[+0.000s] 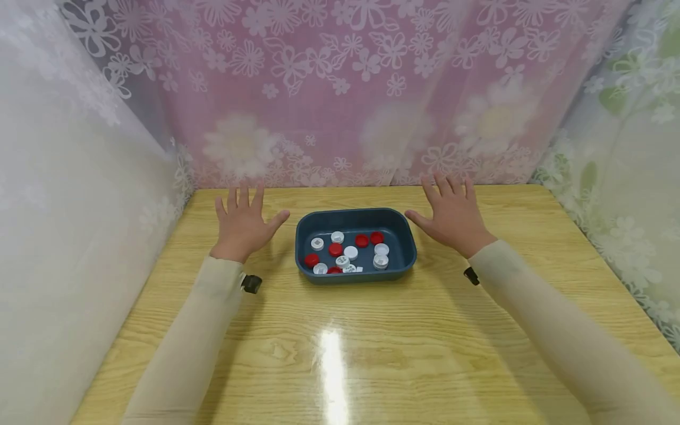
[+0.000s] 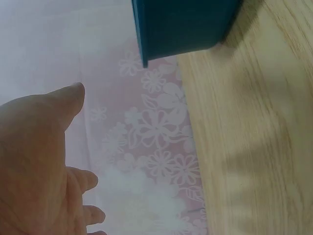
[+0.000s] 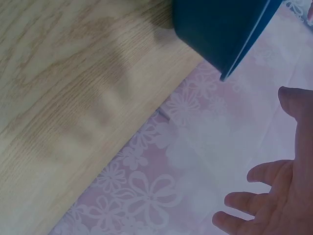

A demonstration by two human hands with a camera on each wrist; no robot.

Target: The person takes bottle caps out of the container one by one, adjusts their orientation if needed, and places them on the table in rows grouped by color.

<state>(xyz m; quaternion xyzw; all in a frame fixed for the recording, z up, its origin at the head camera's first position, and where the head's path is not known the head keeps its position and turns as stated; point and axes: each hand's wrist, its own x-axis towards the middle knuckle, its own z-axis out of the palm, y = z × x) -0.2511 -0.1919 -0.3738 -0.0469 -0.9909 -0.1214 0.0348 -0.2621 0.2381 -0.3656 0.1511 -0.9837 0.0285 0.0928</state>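
- From where I stand, a dark blue-green tray (image 1: 356, 278) rests on the wood-grain table (image 1: 404, 348), between the person's 2 hands.
- Its long axis runs left to right, from 1 hand towards the other, so each short end faces a hand; the long sides lie roughly parallel to the table's far edge.
- The left hand (image 1: 241, 227) is off the tray's left end, fingers spread and thumb pointing inward; it is empty and grips nothing.
- The right hand (image 1: 453, 219) is off the right end, just as loose and spread, with nothing in its grasp.
- Of the 2, the right looks nearer: from the head view its thumb tip appears right at the tray's far corner, while the left thumb shows a small gap. Both wrist views show the thumbs apart from the tray wall.
- Inside the tray lie at least 5 red discs (image 1: 335, 249) and several white discs (image 1: 350, 252), mixed together; the near wall partly hides a few.
- Beyond the table hangs a pink flowered curtain (image 1: 329, 112).
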